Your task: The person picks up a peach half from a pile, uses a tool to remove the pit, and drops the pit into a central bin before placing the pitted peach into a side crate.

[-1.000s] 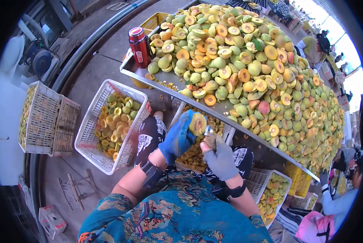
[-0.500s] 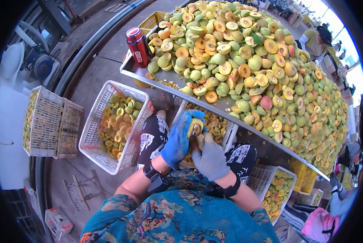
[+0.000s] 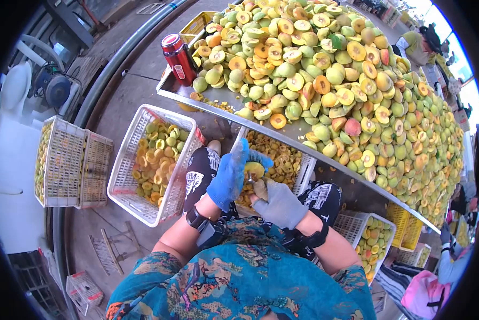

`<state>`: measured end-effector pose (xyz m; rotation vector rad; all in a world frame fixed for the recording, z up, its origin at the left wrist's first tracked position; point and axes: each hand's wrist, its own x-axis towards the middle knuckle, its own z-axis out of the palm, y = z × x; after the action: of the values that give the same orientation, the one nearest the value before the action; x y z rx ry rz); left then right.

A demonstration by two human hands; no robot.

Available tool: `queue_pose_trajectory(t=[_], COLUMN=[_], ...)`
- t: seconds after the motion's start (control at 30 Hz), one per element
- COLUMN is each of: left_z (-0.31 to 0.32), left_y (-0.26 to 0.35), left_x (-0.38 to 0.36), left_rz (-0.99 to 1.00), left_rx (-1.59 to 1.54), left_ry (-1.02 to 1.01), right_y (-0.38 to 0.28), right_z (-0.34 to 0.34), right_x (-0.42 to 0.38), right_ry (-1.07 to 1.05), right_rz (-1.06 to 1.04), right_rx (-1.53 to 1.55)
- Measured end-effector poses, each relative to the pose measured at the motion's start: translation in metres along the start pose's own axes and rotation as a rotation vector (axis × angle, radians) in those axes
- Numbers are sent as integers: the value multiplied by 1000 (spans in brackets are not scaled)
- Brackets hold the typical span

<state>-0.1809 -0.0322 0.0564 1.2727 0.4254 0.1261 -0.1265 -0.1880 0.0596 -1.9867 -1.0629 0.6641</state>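
A red flask (image 3: 178, 51) stands at the corner of the desk (image 3: 218, 101), beside a great heap of halved peaches (image 3: 346, 90). A white basket (image 3: 154, 162) of fruit sits on the floor.

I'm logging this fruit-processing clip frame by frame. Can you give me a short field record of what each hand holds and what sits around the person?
left hand: blue glove, holds a peach half
right hand: grey glove, holds a small tool against the peach half
table: piled with halved peaches
red flask: upright on the table corner
left basket: white, holds fruit halves
basket under hands: holds fruit pieces
other person: at the table's far side
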Motion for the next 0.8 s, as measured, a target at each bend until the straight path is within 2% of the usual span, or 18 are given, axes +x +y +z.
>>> queue_pose_trajectory(t=[0.07, 0.13, 0.17, 0.23, 0.27, 0.33, 0.37, 0.43, 0.47, 0.5, 0.57, 0.6, 0.63, 0.7, 0.73, 0.77, 0.8], left_z=[-1, -7, -7, -5, -5, -4, -2, 9, 13, 14, 19, 13, 7, -6, -17, -24, -31], left_y=[-2, -4, -1, 8, 7, 6, 2, -7, -7, -6, 8, 7, 4, 1, 12, 8, -1], left_x=[4, 10, 8, 5, 4, 4, 7, 17, 21, 21, 19, 21, 22, 24, 18, 16, 13], left_rz=[-4, 134, 132, 94, 92, 192, 190, 169, 102, 101, -87, -58, -57, 124, 638, 634, 529], left_rx=[41, 261, 264, 180, 181, -73, -70, -645, -822, -824, -805, -542, -546, -79, 668, 669, 651], left_ry=[-12, -152, -153, -203, -202, -247, -247, -468, -496, -496, -99, -59, -58, 69, 21, 23, -2], right_y=[3, 0, -1, -1, 0, 5, 5, 6, 2, 3, 7, 9, 10, 13, 11, 16, 22], right_z=[-5, -9, -11, -14, -13, -9, -8, -7, -10, -11, -10, -10, -11, -14, -15, -12, -10], right_x=[0, 0, 2, 3, 3, 4, 4, 6, 6, 6, 6, 4, 2, 0, -3, -2, 0], right_ry=[-41, -117, -115, -224, -224, -409, -408, -505, -472, -472, -387, -379, -381, -201, -98, 31, 146], right_rz=[-9, 108, 108, 90, 91, 223, 222, 177, 143, 145, 73, 31, 33, 77, 178, 197, 165], right_rx=[-9, -62, -58, 274, 277, 731, 734, 965, 971, 971, 931, 929, 926, 822, 770, 709, 468])
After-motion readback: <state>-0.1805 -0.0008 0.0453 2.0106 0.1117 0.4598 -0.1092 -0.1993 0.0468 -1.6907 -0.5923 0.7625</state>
